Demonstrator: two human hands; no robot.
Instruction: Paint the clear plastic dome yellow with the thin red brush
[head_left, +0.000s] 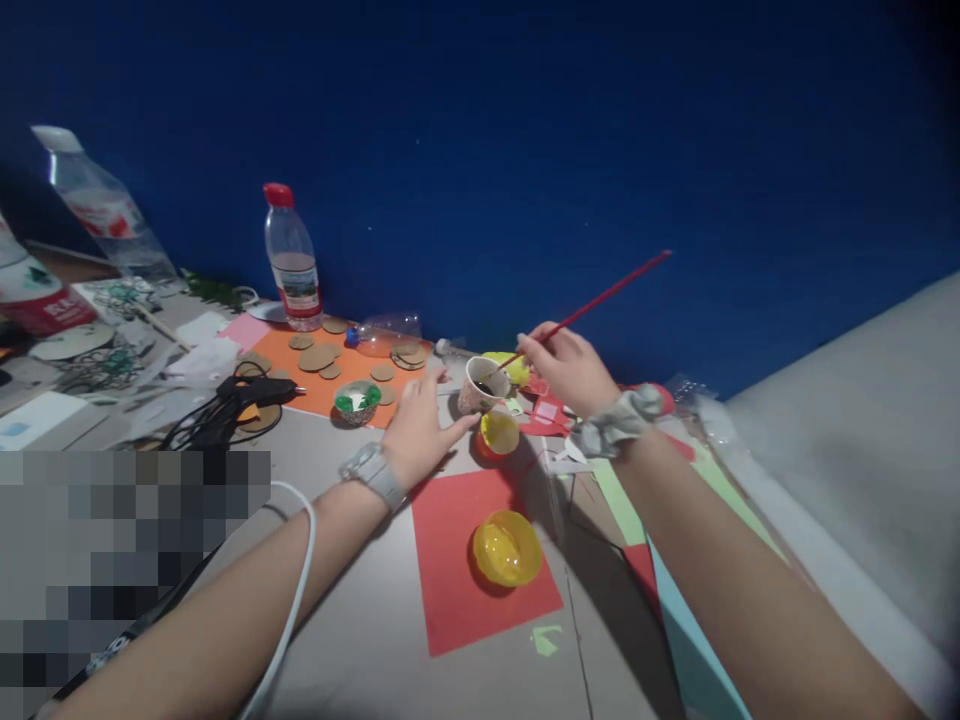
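Note:
My right hand (568, 368) is closed in a pinch around a long, thin red paintbrush (615, 292). Its lower end dips into a small patterned paper cup (474, 396) with something dark inside. To the left of that cup, my left hand (421, 430) is open, thumb stretched toward the cup's base; whether it touches the cup I cannot tell. Just in front of the cup sits a small yellow-and-red cup (497, 436). Nearer me, a yellow bowl (507, 549) with shiny yellow contents rests on a red paper sheet (450, 590).
A green-and-white small bowl (358, 402) and several cardboard discs (319, 357) are on orange paper (346, 385). A red-capped bottle (295, 262) stands behind. A black glue gun (259, 390) with cables lies left. A white cable (301, 580) crosses my left forearm. Paper scraps (546, 640) lie about.

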